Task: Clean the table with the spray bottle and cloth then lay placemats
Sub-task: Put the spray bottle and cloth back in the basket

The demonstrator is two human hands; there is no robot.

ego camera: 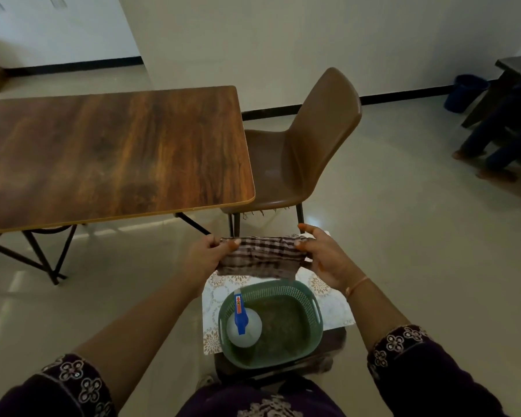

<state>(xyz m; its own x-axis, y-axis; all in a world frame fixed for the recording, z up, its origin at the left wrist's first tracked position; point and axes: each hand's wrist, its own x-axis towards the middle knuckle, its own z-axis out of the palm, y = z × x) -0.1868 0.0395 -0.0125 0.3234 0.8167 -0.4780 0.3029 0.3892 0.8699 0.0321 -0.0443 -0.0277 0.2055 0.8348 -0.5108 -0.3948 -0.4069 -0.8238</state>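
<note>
Two-handed, you are stretching the checked cloth [260,255] above the basket [317,311] holding the spray bottle [243,325], left hand [203,255] and right hand [327,258] each pinching an end in curled fingers [232,242], apparently gathering supplies and next needing to carry both to the wooden surface [112,155].

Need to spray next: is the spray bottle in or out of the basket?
In: the spray bottle stands upright inside the green basket.
</note>
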